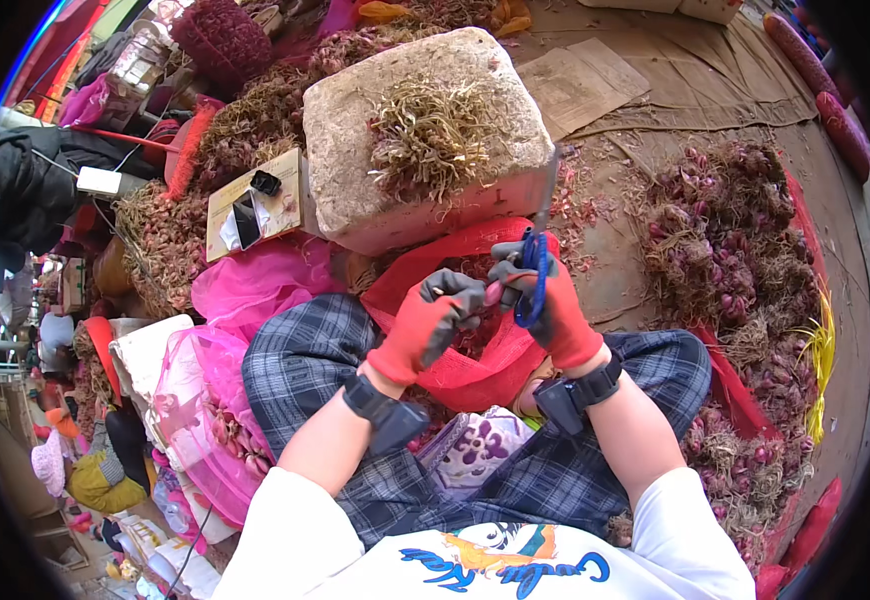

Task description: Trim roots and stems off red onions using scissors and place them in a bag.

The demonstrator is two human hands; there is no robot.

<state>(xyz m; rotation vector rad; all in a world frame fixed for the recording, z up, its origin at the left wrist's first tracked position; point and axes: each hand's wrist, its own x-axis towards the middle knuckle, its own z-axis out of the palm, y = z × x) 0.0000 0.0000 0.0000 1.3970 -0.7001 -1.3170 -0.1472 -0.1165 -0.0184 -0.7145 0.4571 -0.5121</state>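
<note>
Red-and-grey gloves (395, 348) cover both hands. The left hand (433, 312) pinches a small pink bulb (495, 293), which sits between the hands; the right hand (561, 315) curls around blue-handled scissors (529, 290), blades upward. Red mesh (490, 375) spreads beneath. Beyond stands a pale block (340, 150) topped with dry stems (430, 140), then flat cardboard (585, 85).

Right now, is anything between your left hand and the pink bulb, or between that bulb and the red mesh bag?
Nothing visible: the left hand is right at the bulb, and the red mesh bag lies open below. The scissors in the right hand sit close beside the bulb, not in between.
</note>
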